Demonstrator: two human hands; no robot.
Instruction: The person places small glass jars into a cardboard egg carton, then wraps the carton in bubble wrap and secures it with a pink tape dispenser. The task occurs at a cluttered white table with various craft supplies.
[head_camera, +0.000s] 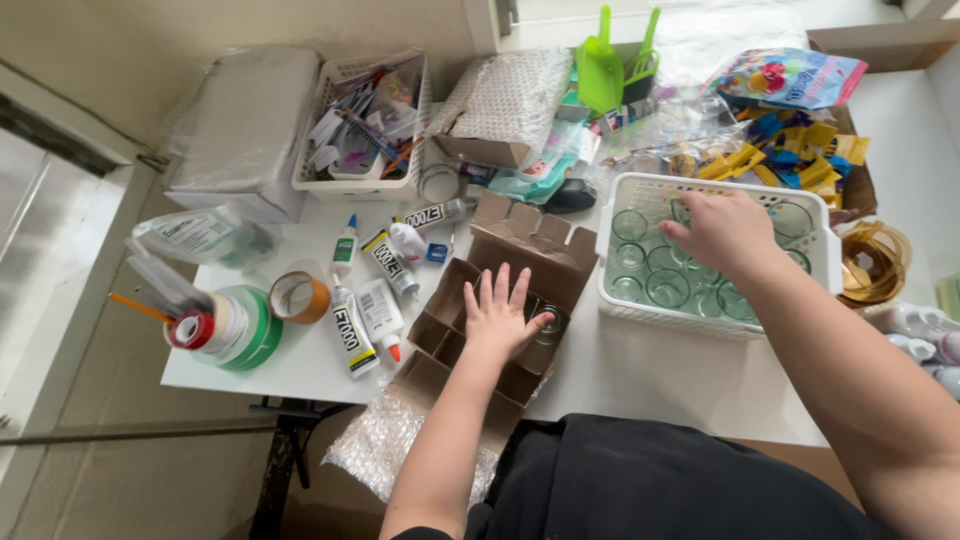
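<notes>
My left hand (500, 315) lies flat with spread fingers on a brown cardboard box (470, 275) split by cardboard dividers. Its thumb touches a small clear glass jar (551, 322) standing in one cell. My right hand (722, 232) reaches down into a white plastic basket (620, 200) that holds several small clear glass jars (665, 287). The fingers curl over the jars; whether they grip one is hidden.
Glue tubes (352, 330), a brown tape roll (298, 296) and a green tape stack (235, 325) lie left of the box. A white basket of craft bits (365, 120), bubble wrap (515, 95), green scoops (600, 65) and coloured packets (790, 140) crowd the back. Bubble wrap (385, 445) hangs off the front edge.
</notes>
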